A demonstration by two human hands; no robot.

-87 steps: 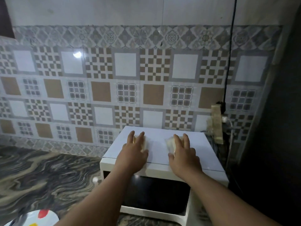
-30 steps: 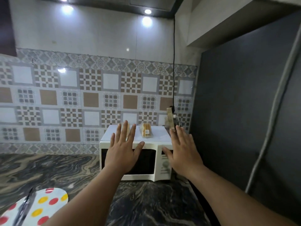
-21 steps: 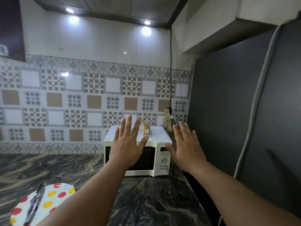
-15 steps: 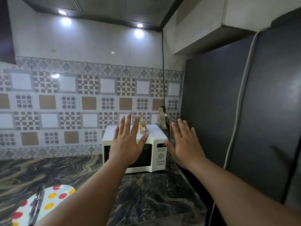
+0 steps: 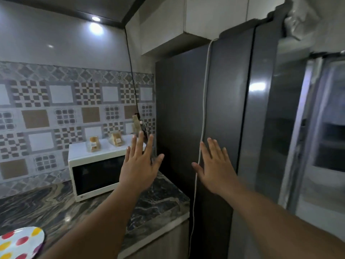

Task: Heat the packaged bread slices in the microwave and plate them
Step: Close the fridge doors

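Both arms reached forward, and the left hand (image 5: 140, 170) and right hand (image 5: 216, 168) were flat, fingers spread.

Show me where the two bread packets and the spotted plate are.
Left bread packet (image 5: 93, 144), head view, on its front face.
Right bread packet (image 5: 116, 139), head view, on its front face.
Spotted plate (image 5: 20, 243), head view, on its dotted surface by the bottom-left corner.

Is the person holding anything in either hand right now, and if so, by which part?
Nothing is held. The left hand and right hand are both raised, fingers spread; the two bread packs sit untouched on the microwave.
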